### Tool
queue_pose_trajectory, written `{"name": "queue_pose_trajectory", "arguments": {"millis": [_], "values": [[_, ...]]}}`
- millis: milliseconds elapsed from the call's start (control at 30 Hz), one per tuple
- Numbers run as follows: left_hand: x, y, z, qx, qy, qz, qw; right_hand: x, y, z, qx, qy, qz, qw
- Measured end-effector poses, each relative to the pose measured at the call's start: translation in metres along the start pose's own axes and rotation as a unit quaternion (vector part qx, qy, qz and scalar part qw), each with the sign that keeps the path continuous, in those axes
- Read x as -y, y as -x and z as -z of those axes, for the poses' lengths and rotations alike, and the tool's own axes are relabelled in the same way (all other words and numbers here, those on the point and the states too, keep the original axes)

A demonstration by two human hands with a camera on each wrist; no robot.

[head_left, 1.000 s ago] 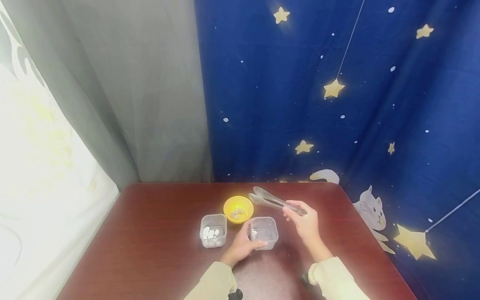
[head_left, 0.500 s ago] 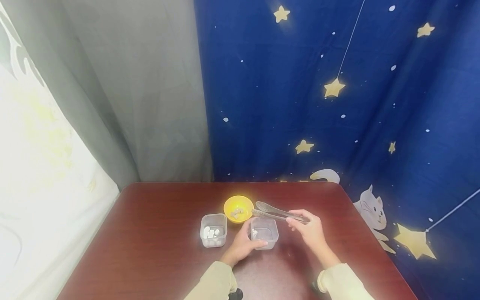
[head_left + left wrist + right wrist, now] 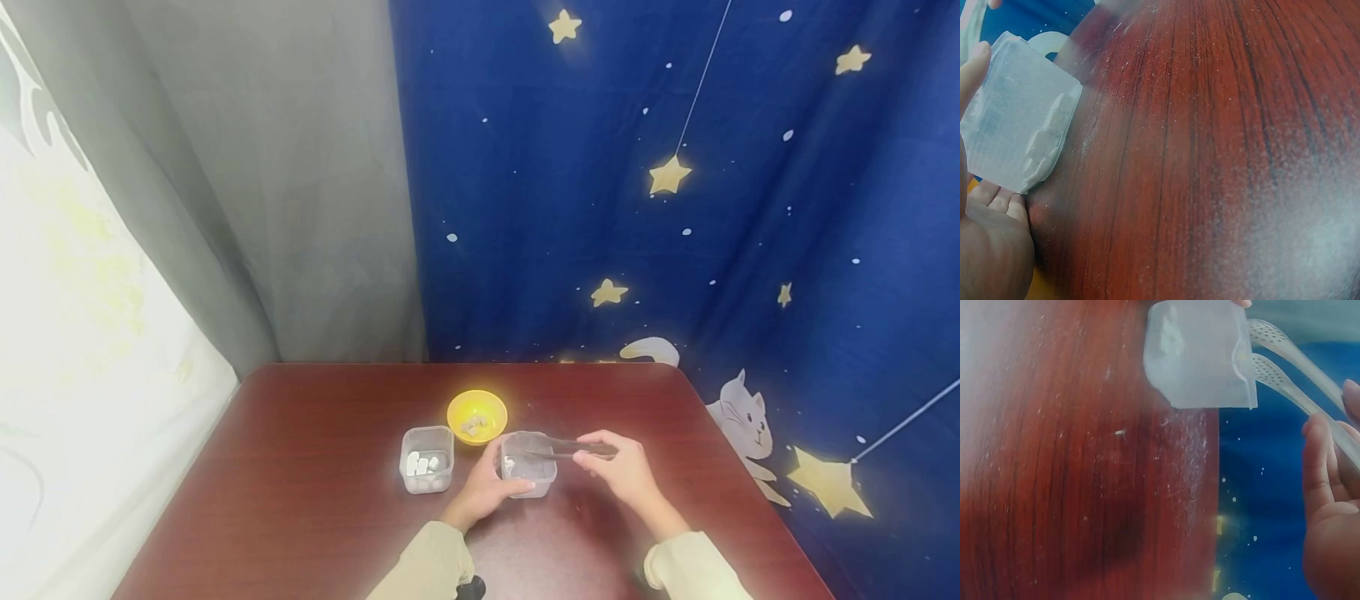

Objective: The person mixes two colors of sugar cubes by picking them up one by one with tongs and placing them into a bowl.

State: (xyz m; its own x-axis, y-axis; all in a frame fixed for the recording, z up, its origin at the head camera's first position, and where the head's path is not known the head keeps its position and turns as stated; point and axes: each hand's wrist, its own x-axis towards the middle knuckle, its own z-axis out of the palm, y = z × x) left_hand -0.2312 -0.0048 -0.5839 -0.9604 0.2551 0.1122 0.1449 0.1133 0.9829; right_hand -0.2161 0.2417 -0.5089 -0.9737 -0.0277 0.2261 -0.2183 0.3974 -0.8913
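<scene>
Starry blue curtain [image 3: 525,183] is hanging from 12 to 2 o'clock, past the red-brown table [image 3: 300,517]. Left hand [image 3: 482,490] is grasping the clear tub [image 3: 542,485], just past my 12 o'clock. Right hand [image 3: 621,467] is pinching the tongs [image 3: 567,448], coming in from the tub's 3 o'clock, tong arms standing apart. Change: tongs are now dipping over the tub's mouth; half a second ago they were hovering above its 12 o'clock rim. I'm reading that as work shifting into this tub. Can't tell if the tips are touching anything. Other tub [image 3: 442,442] is standing at 9 o'clock, holding white pieces [image 3: 423,465]. Yellow bowl [image 3: 480,406] is sitting at 10, holding greyish chunks [image 3: 472,427]. Small white bits [image 3: 509,463] are lying inside my tub, 9 o'clock side.
</scene>
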Motion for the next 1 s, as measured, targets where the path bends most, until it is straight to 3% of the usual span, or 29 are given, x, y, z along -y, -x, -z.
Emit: {"name": "queue_pose_trajectory", "arguments": {"millis": [333, 533, 700, 1000], "values": [[0.0, 0.0, -0.001, 0.0, 0.001, 0.006, 1.0, 0.0, 0.0, -0.006, 0.059, 0.034, 0.025, 0.997], [-0.018, 0.006, 0.001, 0.006, 0.026, -0.006, 0.9996, 0.0, -0.005, -0.009, 0.086, 0.057, 0.053, 0.993], [-0.034, 0.012, 0.004, 0.013, 0.034, -0.008, 0.9993, 0.003, -0.008, -0.012, 0.078, 0.094, 0.088, 0.989], [-0.036, 0.012, 0.004, 0.014, 0.029, -0.01, 0.9994, 0.005, -0.01, -0.013, 0.053, 0.135, 0.093, 0.985]]}}
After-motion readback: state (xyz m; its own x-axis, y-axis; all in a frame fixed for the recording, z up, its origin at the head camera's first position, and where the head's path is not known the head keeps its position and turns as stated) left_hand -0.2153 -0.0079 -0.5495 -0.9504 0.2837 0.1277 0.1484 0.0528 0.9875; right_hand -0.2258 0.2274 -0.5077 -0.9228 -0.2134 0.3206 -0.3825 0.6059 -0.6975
